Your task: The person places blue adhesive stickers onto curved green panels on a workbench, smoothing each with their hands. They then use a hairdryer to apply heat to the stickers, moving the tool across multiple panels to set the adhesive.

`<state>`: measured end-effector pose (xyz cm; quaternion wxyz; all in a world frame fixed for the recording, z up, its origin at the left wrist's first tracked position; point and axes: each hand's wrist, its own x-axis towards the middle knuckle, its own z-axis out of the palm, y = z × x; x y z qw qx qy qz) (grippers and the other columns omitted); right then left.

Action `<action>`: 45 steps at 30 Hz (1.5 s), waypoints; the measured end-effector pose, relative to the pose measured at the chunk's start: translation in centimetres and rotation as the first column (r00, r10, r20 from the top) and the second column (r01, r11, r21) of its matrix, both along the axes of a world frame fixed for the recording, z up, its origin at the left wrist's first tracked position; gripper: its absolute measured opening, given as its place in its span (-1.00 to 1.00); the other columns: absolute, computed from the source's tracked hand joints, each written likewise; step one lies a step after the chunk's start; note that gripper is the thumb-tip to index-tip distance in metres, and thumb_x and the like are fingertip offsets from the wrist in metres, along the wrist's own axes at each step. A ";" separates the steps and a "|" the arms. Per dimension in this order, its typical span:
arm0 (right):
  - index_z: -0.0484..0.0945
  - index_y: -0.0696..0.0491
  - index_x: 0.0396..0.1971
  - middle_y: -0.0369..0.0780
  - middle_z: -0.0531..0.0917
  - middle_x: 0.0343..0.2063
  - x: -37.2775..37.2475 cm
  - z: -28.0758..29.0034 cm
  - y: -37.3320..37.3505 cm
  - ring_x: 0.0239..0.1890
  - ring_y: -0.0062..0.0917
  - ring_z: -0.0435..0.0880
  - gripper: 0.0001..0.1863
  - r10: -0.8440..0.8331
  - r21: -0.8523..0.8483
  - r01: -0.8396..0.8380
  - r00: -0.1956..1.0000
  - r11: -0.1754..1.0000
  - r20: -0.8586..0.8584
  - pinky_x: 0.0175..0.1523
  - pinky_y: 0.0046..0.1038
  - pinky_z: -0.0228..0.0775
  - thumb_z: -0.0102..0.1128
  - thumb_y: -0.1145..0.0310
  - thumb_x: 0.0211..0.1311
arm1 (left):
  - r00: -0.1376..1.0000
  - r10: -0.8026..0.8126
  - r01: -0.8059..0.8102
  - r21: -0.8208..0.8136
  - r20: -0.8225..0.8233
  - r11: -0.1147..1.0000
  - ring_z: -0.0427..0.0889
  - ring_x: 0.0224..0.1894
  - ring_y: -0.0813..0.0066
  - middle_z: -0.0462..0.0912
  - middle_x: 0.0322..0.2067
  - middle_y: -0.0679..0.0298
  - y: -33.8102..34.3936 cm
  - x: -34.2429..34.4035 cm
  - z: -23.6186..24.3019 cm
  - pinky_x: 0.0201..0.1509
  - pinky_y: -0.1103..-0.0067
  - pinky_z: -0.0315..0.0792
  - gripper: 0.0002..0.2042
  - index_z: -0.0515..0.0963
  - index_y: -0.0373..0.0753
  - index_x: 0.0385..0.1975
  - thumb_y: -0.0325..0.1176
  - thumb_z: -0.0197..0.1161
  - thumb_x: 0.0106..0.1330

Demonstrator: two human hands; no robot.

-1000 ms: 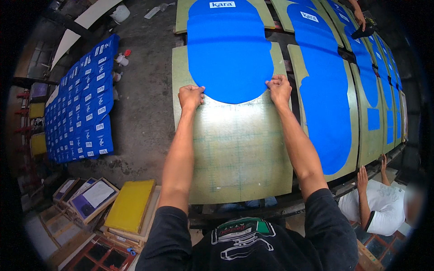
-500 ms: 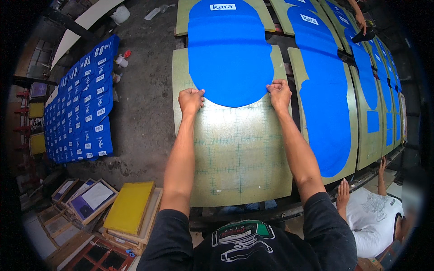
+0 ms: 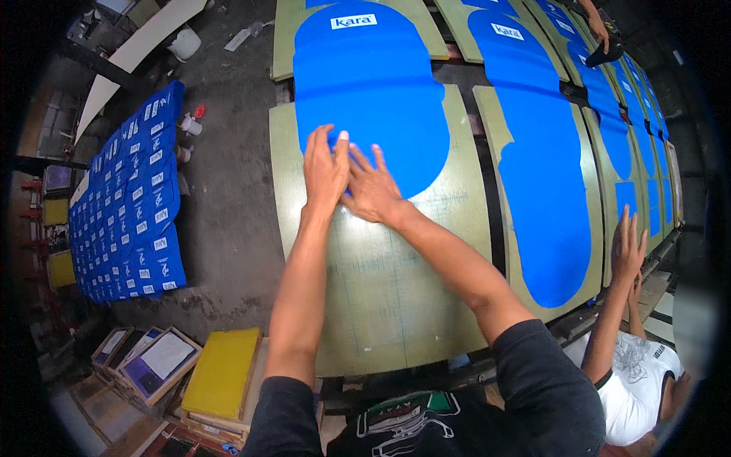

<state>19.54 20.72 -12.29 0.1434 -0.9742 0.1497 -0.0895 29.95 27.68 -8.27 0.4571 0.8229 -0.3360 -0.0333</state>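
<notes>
A long blue fabric piece (image 3: 373,107) with rounded ends lies across two greenish boards, with a white printed label near its far end. The nearer board (image 3: 388,305) carries faint ruled lines. My right hand (image 3: 373,189) rests flat on the near end of the fabric, fingers spread. Beside it my left hand (image 3: 326,174) is over the fabric's near left edge, fingers stretched and thumb raised. The two hands nearly touch, and neither holds anything. They hide part of the fabric's rounded near edge.
More boards bearing blue fabric pieces (image 3: 544,190) stand to the right. A co-worker's raised hand (image 3: 628,247) is at the lower right; another person's hand (image 3: 598,29) is by a black blower (image 3: 604,53). Printed blue cloth (image 3: 129,206) and a yellow framed screen (image 3: 219,373) lie left.
Both hands have let go of the fabric's side edges and come together at its near end. The view has shifted slightly. The co-worker's hand at the right has risen.
</notes>
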 end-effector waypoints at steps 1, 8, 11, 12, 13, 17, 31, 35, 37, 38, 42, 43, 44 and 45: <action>0.12 0.01 0.38 -0.18 0.15 0.39 1.6 0.4 -0.4 0.45 -0.27 0.02 -0.26 0.060 -0.015 -0.061 0.997 0.998 -0.053 0.43 0.11 -0.30 -0.10 -0.09 0.29 | 0.997 -0.018 0.012 0.070 0.076 0.997 0.38 0.20 0.08 0.43 0.13 -0.07 -0.7 0.9 -1.0 0.28 0.25 0.20 -0.52 0.43 -0.38 0.09 -0.07 0.03 0.40; 0.08 -0.13 0.41 -0.20 0.05 0.43 2.1 -1.4 -15.7 0.48 -0.22 -0.09 -0.24 -0.338 -0.147 0.336 0.941 0.930 0.013 0.44 0.12 -0.38 -0.18 -0.22 0.31 | 0.918 -0.184 -0.079 0.615 0.352 0.784 -0.20 0.49 0.07 -0.10 0.44 0.05 -4.0 5.6 -4.2 0.48 0.04 -0.37 -0.31 0.07 0.01 0.42 0.25 -0.25 0.37; 0.16 -0.21 0.38 -0.15 0.07 0.42 -1.6 -2.9 -16.0 0.47 -0.19 -0.08 -0.23 -0.416 -0.192 0.430 0.902 0.882 0.114 0.42 0.18 -0.35 -0.14 -0.30 0.25 | 0.920 -0.120 -0.139 0.596 0.372 0.791 -0.22 0.48 -0.01 -0.11 0.45 0.06 -5.9 6.6 -4.5 0.45 -0.05 -0.40 -0.32 0.07 0.05 0.42 0.26 -0.26 0.37; 0.21 -0.25 0.35 -0.16 0.10 0.41 -2.0 -2.9 -13.4 0.46 -0.15 -0.04 -0.25 -0.307 -0.180 0.331 0.940 0.926 0.148 0.40 0.21 -0.33 -0.10 -0.30 0.22 | 0.923 -0.122 -0.135 0.606 0.365 0.784 -0.22 0.48 -0.02 -0.11 0.45 0.06 -6.0 6.9 -4.7 0.45 -0.05 -0.41 -0.32 0.07 0.06 0.42 0.27 -0.26 0.36; 0.26 -0.30 0.32 -0.17 0.12 0.40 -2.1 -2.4 -9.3 0.44 -0.12 0.01 -0.28 -0.193 -0.173 0.226 0.963 0.959 0.187 0.39 0.23 -0.31 -0.06 -0.31 0.20 | 0.924 -0.123 -0.136 0.613 0.361 0.779 -0.22 0.48 -0.03 -0.11 0.45 0.06 -5.9 7.3 -5.0 0.44 -0.06 -0.41 -0.32 0.06 0.08 0.42 0.27 -0.25 0.36; 0.27 -0.22 0.32 -0.21 0.16 0.39 -4.5 0.8 4.9 0.47 -0.14 -0.08 -0.29 0.236 -0.084 -0.261 0.943 0.962 -0.235 0.41 0.25 -0.41 -0.08 -0.23 0.21 | 0.908 -0.248 -0.036 0.651 0.338 0.758 -0.19 0.47 -0.07 -0.10 0.45 0.08 -6.5 5.1 -3.9 0.41 -0.14 -0.34 -0.29 0.06 0.15 0.42 0.32 -0.19 0.31; 0.44 0.23 0.06 0.04 0.51 0.07 -47.9 -3.0 -8.5 0.14 -0.09 0.45 -0.35 -0.976 -0.068 0.987 0.153 0.144 0.154 0.26 -0.14 0.19 0.30 0.05 0.10 | 0.850 -0.517 0.311 0.693 0.104 0.650 -0.24 0.50 0.15 -0.20 0.47 0.17 4.3 -13.6 -2.4 0.46 -0.01 -0.37 -0.07 -0.11 -0.17 0.44 0.37 -0.08 0.23; 0.20 0.24 0.30 0.09 0.17 0.34 -59.5 -8.3 -15.5 0.42 -0.06 0.04 -0.14 -0.947 0.322 0.891 0.308 0.321 0.093 0.47 -0.24 -0.20 0.05 -0.17 0.23 | 0.899 -0.437 0.229 0.813 0.034 0.536 -0.25 0.50 0.19 -0.23 0.47 0.15 0.8 -13.1 1.0 0.48 0.07 -0.34 0.04 -0.17 -0.26 0.44 0.44 -0.06 0.16; 0.12 0.25 0.33 0.09 0.09 0.37 -58.9 -8.5 -15.3 0.45 -0.08 -0.07 -0.09 -0.958 0.462 0.879 0.224 0.120 -0.178 0.50 -0.28 -0.30 0.02 -0.20 0.24 | 0.914 -0.405 0.202 0.837 0.025 0.508 -0.26 0.50 0.19 -0.24 0.47 0.14 1.4 -14.0 0.5 0.49 0.10 -0.35 0.08 -0.18 -0.27 0.44 0.47 -0.06 0.12; 0.15 0.28 0.30 0.13 0.17 0.33 -51.9 -3.8 -12.2 0.42 -0.06 0.03 -0.05 -0.967 0.277 0.944 0.222 0.180 -0.128 0.48 -0.24 -0.20 0.09 -0.22 0.18 | 0.933 -0.358 0.158 0.845 0.042 0.511 -0.27 0.50 0.19 -0.25 0.47 0.14 3.1 -13.6 -0.1 0.50 0.12 -0.35 0.10 -0.19 -0.28 0.44 0.49 -0.06 0.10; 0.28 0.25 0.20 0.16 0.33 0.21 -49.5 1.6 -10.0 0.29 0.00 0.26 -0.19 -0.992 0.081 0.992 0.099 0.093 -0.081 0.35 -0.17 0.10 0.33 0.04 0.07 | 0.945 -0.325 0.177 0.779 0.037 0.602 -0.32 0.50 0.18 -0.29 0.46 0.05 0.4 -18.8 -1.9 0.52 0.21 -0.34 0.14 -0.19 -0.34 0.42 0.50 -0.03 0.07; 0.32 0.23 0.17 0.19 0.37 0.17 -49.8 2.9 -10.2 0.26 0.02 0.31 -0.26 -0.993 0.092 0.994 0.059 0.050 -0.101 0.32 -0.17 0.17 0.37 0.13 0.07 | 0.948 -0.318 0.179 0.797 0.017 0.577 -0.32 0.50 0.16 -0.30 0.46 0.00 -0.3 -19.5 -1.1 0.52 0.25 -0.32 0.17 -0.19 -0.38 0.41 0.51 -0.02 0.05; 0.36 0.22 0.12 0.17 0.43 0.10 -50.8 2.9 -11.3 0.20 0.01 0.38 -0.31 -0.990 0.153 0.988 0.042 0.021 -0.137 0.26 -0.16 0.23 0.37 0.15 0.06 | 0.941 -0.338 0.214 0.795 -0.012 0.568 -0.32 0.50 0.17 -0.31 0.46 0.01 -0.9 -19.6 -0.8 0.52 0.25 -0.31 0.17 -0.19 -0.38 0.41 0.51 -0.01 0.05; 0.41 0.22 0.07 0.15 0.50 0.03 -51.5 2.0 -12.3 0.13 -0.01 0.45 -0.36 -0.984 0.213 0.977 0.029 -0.010 -0.178 0.21 -0.15 0.29 0.38 0.17 0.05 | 0.933 -0.356 0.248 0.795 -0.043 0.554 -0.33 0.50 0.17 -0.31 0.46 0.01 -1.4 -19.4 -0.6 0.52 0.24 -0.30 0.17 -0.20 -0.38 0.42 0.51 -0.01 0.05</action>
